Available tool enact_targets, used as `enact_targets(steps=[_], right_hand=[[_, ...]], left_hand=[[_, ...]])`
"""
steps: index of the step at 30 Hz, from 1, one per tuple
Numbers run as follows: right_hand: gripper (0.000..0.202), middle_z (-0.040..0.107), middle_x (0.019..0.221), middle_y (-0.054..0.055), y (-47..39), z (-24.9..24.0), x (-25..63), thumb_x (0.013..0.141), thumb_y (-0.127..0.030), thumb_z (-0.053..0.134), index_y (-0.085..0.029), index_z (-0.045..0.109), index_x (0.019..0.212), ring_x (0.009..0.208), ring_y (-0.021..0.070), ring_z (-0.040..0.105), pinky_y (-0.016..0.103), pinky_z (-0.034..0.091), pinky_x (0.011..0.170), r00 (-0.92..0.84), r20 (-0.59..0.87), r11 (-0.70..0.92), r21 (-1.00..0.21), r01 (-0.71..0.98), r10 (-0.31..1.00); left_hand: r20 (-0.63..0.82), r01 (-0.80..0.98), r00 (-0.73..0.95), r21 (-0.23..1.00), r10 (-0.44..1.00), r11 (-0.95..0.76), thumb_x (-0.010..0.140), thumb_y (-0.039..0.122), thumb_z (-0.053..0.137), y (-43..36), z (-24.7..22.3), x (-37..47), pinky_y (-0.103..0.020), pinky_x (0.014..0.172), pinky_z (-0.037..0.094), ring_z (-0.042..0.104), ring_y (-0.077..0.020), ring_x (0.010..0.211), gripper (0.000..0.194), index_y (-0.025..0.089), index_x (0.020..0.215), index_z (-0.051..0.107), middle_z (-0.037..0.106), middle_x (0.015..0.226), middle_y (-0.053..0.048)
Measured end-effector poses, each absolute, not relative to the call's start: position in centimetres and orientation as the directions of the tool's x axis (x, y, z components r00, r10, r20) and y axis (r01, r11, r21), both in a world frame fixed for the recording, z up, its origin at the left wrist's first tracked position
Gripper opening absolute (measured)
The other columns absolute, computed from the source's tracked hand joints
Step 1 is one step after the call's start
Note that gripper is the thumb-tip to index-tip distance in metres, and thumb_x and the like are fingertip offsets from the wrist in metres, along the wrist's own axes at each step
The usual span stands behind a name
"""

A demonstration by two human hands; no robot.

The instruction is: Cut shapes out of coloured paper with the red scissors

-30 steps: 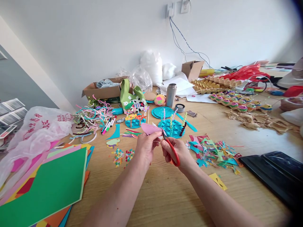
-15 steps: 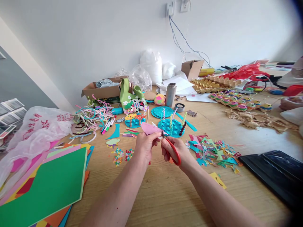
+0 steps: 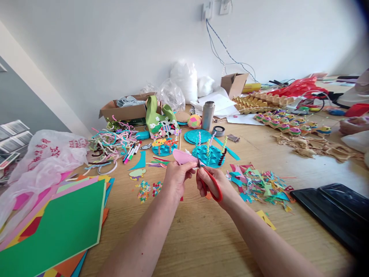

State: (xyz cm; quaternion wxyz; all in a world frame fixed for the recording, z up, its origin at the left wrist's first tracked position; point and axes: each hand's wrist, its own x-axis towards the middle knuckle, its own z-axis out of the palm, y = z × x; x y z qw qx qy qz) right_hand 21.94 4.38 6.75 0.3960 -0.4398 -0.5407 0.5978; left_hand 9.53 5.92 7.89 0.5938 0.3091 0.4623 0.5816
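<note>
Pinched in my left hand (image 3: 178,176) is a piece of pink paper (image 3: 182,157), held up above the table. My right hand (image 3: 211,184) grips red-handled scissors (image 3: 216,189), their blades at the paper's right edge beside my left fingertips. Just beyond my hands stands a blue-painted egg-carton base (image 3: 205,157) with fuzzy pipe cleaners rising from it. A smaller blue base (image 3: 164,149) carries orange and yellow paper fish. Cut fish shapes (image 3: 137,174) lie on the table left of my left hand.
Paper scraps (image 3: 262,184) are heaped to the right, near a black phone (image 3: 346,200). Coloured sheets (image 3: 66,219) are stacked at left, by pipe cleaners (image 3: 112,140). A steel bottle (image 3: 208,116) and tape roll (image 3: 218,131) stand behind. A co-worker's hand (image 3: 354,125) shows far right.
The scissors and my right hand have shifted very slightly right, and the handles have turned a little. The pink paper has moved a touch to the right in my left hand.
</note>
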Motion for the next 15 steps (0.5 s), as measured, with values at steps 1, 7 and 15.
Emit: enact_targets(steps=[1,7,15], right_hand=[[0.044,0.056,0.048,-0.003,4.39,6.69,21.95,0.071,-0.060,0.065,-0.019,0.049,0.065,0.036,0.0089,0.049,0.021,0.034,0.038,-0.298,-0.099,-0.103,-0.995,0.001,0.949],[0.039,0.057,0.049,-0.004,4.53,6.29,22.05,0.073,-0.054,0.066,-0.019,0.049,0.067,0.036,0.0086,0.050,0.020,0.031,0.037,-0.289,-0.103,-0.104,-0.995,0.010,0.952],[0.037,0.055,0.046,-0.005,4.64,5.94,22.11,0.072,-0.050,0.067,-0.020,0.047,0.065,0.034,0.0090,0.050,0.019,0.030,0.035,-0.284,-0.105,-0.103,-0.994,0.019,0.953]], left_hand=[[-0.190,-0.404,-0.104,0.905,0.976,0.133,0.049,0.019,0.077,5.93,7.87,9.53,-0.022,0.045,0.032,0.047,-0.0070,0.045,0.018,0.012,0.061,0.065,0.059,0.055,0.000],[-0.194,-0.403,-0.087,0.904,0.977,0.144,0.050,0.019,0.076,5.95,7.82,9.38,-0.021,0.045,0.033,0.048,-0.0069,0.046,0.018,0.011,0.063,0.065,0.060,0.057,-0.001],[-0.191,-0.400,-0.070,0.905,0.979,0.148,0.052,0.020,0.076,5.95,7.92,9.13,-0.022,0.046,0.032,0.048,-0.0071,0.046,0.018,0.013,0.066,0.066,0.061,0.057,0.000]])
